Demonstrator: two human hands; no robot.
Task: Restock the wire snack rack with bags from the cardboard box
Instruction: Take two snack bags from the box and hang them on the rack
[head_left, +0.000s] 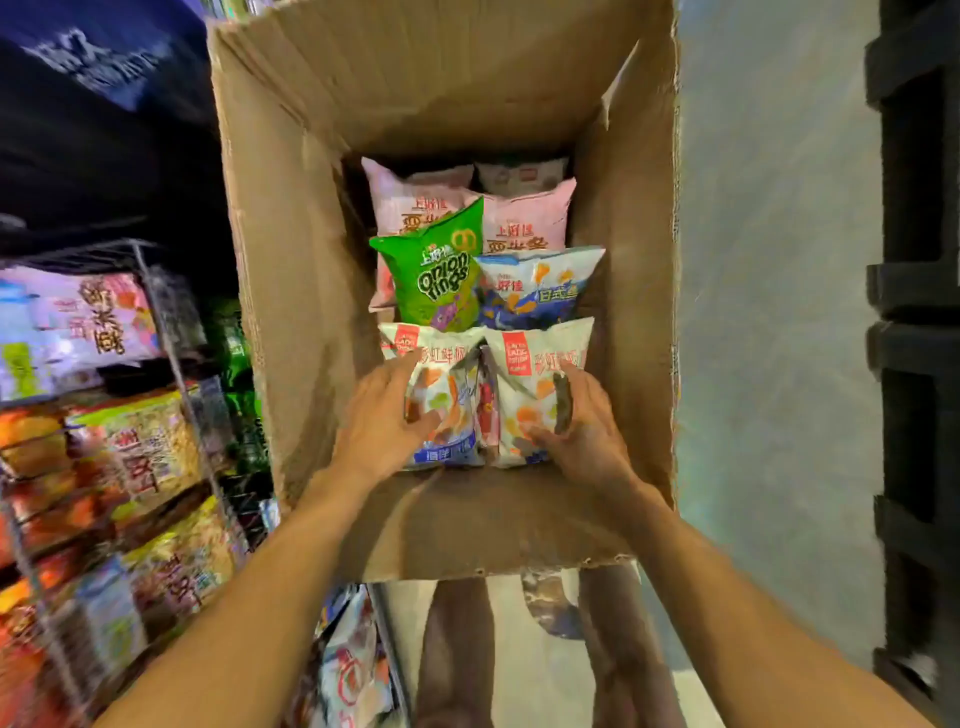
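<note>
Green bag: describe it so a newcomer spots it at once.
Look into the open cardboard box, middle row of bags. The green bag lies on that row's left, overlapping a pink bag behind. It is the box's only green one, printed "onion rings".

A person's arms reach into a tall open brown cardboard box. The left hand grips a white printed snack bag, and the right hand grips a second white snack bag just beside it. Behind these lie a green onion-rings bag, a blue-and-white bag and pink bags. A stocked grey wire rack stands at the left.
</note>
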